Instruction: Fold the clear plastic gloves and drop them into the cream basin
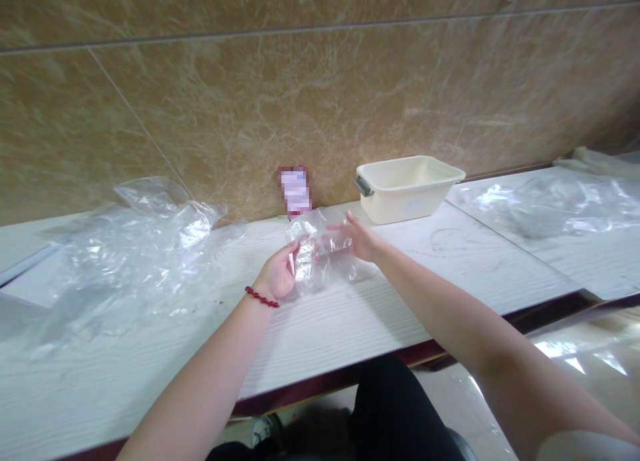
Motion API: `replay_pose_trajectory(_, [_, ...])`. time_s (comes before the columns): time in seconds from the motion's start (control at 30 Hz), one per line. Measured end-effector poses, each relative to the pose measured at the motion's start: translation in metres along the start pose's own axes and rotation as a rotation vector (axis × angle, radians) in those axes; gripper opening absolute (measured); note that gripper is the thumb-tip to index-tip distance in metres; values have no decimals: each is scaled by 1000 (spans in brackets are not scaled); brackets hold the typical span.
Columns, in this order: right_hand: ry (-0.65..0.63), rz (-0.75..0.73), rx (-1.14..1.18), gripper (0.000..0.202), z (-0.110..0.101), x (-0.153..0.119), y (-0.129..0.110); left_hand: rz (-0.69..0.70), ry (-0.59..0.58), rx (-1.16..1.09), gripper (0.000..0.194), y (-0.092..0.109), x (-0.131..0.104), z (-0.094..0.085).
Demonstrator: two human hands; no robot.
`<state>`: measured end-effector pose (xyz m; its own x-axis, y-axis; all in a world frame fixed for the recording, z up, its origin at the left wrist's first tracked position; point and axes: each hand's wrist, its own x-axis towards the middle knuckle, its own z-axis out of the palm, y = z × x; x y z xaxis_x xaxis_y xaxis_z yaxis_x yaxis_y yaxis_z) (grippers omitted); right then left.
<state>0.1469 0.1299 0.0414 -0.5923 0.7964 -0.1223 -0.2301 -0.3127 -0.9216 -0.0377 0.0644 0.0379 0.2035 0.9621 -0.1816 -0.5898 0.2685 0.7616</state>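
Note:
A clear plastic bag (pixel 320 264) is held up over the middle of the white table (pixel 325 341). My left hand (pixel 281 272), with a red bead bracelet at the wrist, grips the bag's left side between thumb and fingers. On the bag's right side is my right hand (pixel 361 238), fingers spread, partly seen through or behind the film. A large pile of clear plastic bags (pixel 145 254) lies to the left of my left hand.
Behind my right hand stands a cream bin (pixel 405 198) with a grey handle. A phone-like object (pixel 296 191), its face blurred, leans on the marble wall. More clear plastic (pixel 560 204) lies at the right. The table's dark front edge (pixel 320 384) runs above my legs.

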Motion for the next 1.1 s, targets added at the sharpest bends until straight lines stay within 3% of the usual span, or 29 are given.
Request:
replay_pose_trajectory(0.1, [-81, 135, -17, 31, 0, 0, 8, -53, 57, 14, 25, 1, 8, -10])
replay_pose_trajectory(0.23, [-120, 144, -142, 18, -4, 7, 19, -54, 112, 31, 23, 0, 17, -23])
replay_pose_trajectory(0.43, [-69, 93, -167, 12, -6, 14, 25, -43, -17, 133, 29, 3, 18, -36])
replay_pose_trajectory(0.77, [-30, 35, -195, 18, -6, 14, 25, 17, -11, 230, 30, 1, 16, -35])
replay_pose_trajectory(1.1, [56, -87, -124, 7, -2, 15, 23, 118, 37, 303, 15, -2, 17, -36])
